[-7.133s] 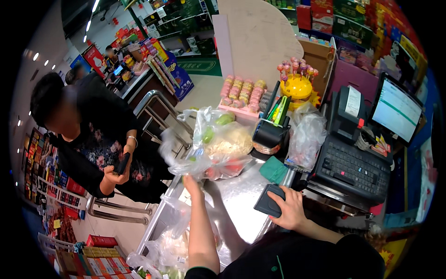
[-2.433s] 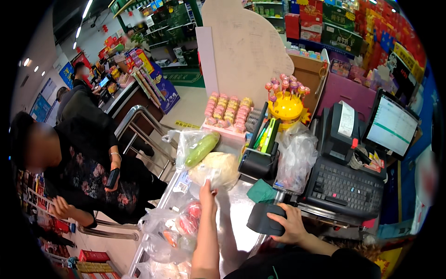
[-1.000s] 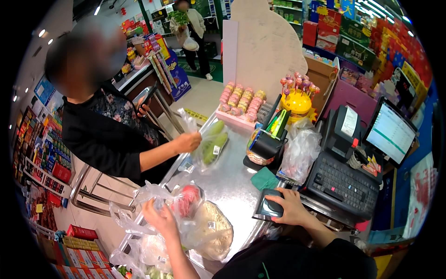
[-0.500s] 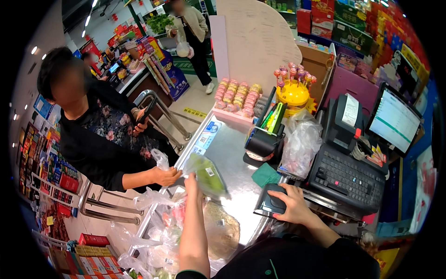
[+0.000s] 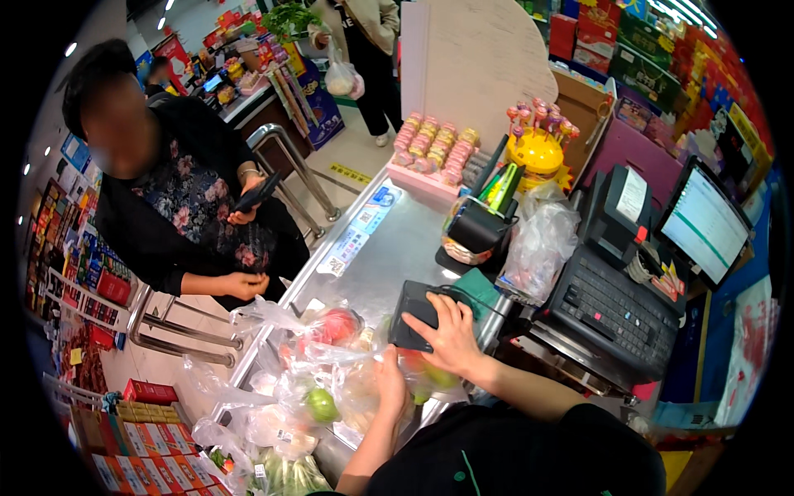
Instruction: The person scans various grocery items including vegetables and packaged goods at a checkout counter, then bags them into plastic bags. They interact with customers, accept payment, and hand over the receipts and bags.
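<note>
At the far left, packaged boxes [image 5: 145, 446] are stacked on the floor side, below a bent steel rail [image 5: 182, 355]. Behind the rail stands a customer in a black jacket over a floral top [image 5: 194, 198], one hand around a dark phone [image 5: 258, 194], the other hand [image 5: 246, 286] loosely curled near the counter's edge. On the metal counter [image 5: 356, 269], clear bags crowd together: one with pale-stalked leafy vegetables [image 5: 291, 473] at the bottom, another showing a round green item [image 5: 321, 405], and farther up one with red round produce [image 5: 337, 325]. The person's left hand [image 5: 391, 386] is at the plastic just right of these, fingers bent; I cannot tell whether it pinches any film. The right hand [image 5: 449, 335] grips a black corded scanner [image 5: 413, 307], fingers spread across its top, above the counter and close to the bags. A bag of green and reddish produce [image 5: 444, 379] shows just below that hand. Farther right come a pink tray of small candies [image 5: 434, 157], a green cloth [image 5: 478, 289], a yellow lollipop stand [image 5: 536, 153], a bundle of clear bags [image 5: 542, 240], a black keyboard [image 5: 608, 318] and a lit monitor [image 5: 707, 221].
</note>
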`<act>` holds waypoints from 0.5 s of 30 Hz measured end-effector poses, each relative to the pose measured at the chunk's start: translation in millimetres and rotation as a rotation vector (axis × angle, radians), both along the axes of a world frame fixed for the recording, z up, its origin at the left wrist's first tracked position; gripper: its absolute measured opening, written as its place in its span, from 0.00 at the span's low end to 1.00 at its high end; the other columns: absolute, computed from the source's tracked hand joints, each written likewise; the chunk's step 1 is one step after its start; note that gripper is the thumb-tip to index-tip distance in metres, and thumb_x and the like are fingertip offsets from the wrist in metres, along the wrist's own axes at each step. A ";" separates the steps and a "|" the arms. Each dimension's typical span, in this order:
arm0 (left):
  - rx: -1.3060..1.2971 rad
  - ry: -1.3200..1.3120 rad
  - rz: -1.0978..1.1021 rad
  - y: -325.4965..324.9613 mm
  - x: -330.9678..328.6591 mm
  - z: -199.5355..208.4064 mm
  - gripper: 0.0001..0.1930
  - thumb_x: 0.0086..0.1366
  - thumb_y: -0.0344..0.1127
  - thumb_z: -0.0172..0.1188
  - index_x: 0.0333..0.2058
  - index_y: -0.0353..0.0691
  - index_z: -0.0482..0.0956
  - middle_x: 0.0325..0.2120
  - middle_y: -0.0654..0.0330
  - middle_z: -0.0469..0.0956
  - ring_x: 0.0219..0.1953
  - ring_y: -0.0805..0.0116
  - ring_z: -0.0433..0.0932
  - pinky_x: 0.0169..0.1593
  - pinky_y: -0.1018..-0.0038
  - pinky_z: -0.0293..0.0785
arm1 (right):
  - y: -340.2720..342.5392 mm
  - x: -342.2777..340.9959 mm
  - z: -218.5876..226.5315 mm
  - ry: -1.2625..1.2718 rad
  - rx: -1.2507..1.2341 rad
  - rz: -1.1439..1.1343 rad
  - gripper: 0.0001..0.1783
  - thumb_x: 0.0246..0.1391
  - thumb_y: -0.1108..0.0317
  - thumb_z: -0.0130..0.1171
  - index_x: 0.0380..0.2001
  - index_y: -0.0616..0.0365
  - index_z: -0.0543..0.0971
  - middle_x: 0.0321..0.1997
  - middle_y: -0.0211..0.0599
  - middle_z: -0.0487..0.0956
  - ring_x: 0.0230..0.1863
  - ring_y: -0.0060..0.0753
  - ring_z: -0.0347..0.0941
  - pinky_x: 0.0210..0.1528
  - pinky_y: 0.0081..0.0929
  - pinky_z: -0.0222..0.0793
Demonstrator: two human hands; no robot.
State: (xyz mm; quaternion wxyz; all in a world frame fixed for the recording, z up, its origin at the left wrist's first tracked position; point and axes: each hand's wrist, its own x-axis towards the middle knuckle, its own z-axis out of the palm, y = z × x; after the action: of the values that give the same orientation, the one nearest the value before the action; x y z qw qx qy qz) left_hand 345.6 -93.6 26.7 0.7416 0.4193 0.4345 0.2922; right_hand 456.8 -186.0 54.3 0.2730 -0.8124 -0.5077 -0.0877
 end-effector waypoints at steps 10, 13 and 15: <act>0.409 0.220 0.108 104.0 18.4 -45.3 0.16 0.64 0.40 0.48 0.26 0.31 0.71 0.24 0.61 0.73 0.24 0.73 0.68 0.28 0.73 0.65 | -42.1 34.9 15.8 0.215 0.010 -0.079 0.42 0.26 0.63 0.69 0.53 0.41 0.69 0.54 0.48 0.62 0.55 0.49 0.57 0.54 0.42 0.48; 0.351 0.319 0.056 123.8 31.6 -68.3 0.17 0.62 0.41 0.51 0.28 0.28 0.74 0.25 0.59 0.74 0.27 0.72 0.69 0.32 0.71 0.65 | -51.7 39.1 15.5 0.227 -0.121 0.113 0.43 0.26 0.63 0.68 0.54 0.39 0.68 0.56 0.50 0.61 0.57 0.49 0.57 0.55 0.44 0.47; 0.344 0.206 0.131 130.0 34.2 -83.6 0.16 0.60 0.42 0.54 0.29 0.30 0.77 0.23 0.62 0.73 0.25 0.72 0.68 0.31 0.71 0.64 | -44.1 35.3 17.6 0.212 -0.227 0.245 0.44 0.27 0.64 0.67 0.55 0.37 0.66 0.57 0.51 0.60 0.59 0.50 0.55 0.56 0.46 0.46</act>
State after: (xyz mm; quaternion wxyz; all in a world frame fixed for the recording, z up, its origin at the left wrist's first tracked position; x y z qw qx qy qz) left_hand 379.8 36.4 -56.9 0.5901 0.5381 0.4783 0.3653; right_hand 492.1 -230.1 71.9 0.2399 -0.7748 -0.5779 0.0901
